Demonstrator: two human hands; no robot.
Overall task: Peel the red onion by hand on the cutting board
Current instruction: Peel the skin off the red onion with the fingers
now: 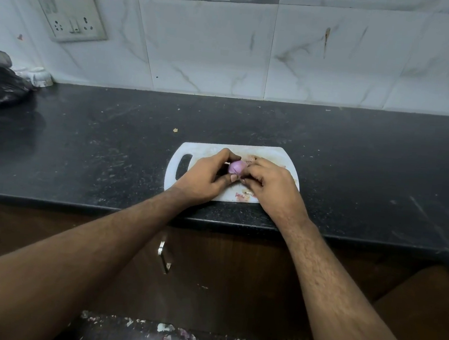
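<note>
- Clearly small and light, the red onion (238, 166) sits over the cutting board (263, 152), gripped by the left hand (208, 176).
- Right hand (269, 182) pinches at its near-right side; the bared flesh probably slips, the dry skin tears.
</note>
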